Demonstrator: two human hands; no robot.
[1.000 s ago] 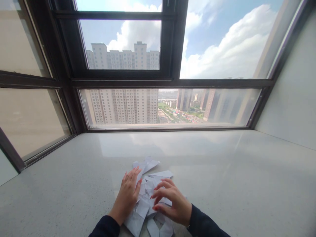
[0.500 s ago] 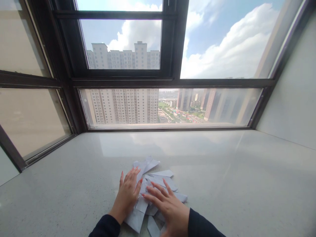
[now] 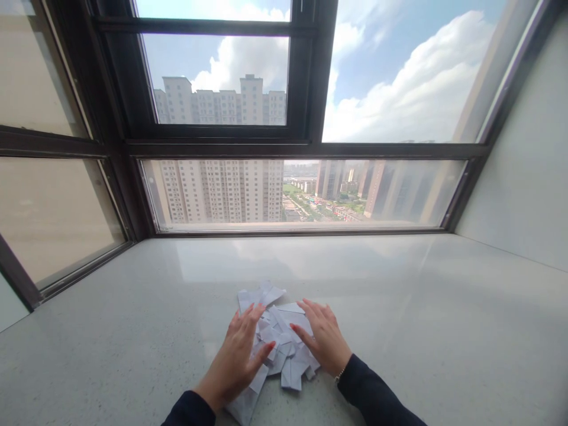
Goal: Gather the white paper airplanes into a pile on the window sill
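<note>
A loose heap of folded white paper pieces (image 3: 284, 340) lies on the pale windowsill at the bottom middle of the head view. My left hand (image 3: 239, 352) rests against the heap's left side, fingers stretched out and thumb apart, covering some of the pieces. On the heap's right side is my right hand (image 3: 323, 334), its fingers extended and its thumb over the papers. Neither hand grips a piece. A larger flat white paper (image 3: 248, 396) pokes out at the near left, partly under my left hand and wrist.
The speckled white sill (image 3: 421, 325) spreads around the heap. Behind it stands a dark window frame (image 3: 302, 150) with glass panes, and high-rise buildings (image 3: 222, 189) show outside. A white wall (image 3: 523, 177) bounds the right side.
My right hand has moved from on top of the papers to their right side. The pieces are pushed closer together between both hands. My left hand has turned slightly, with its thumb further out.
</note>
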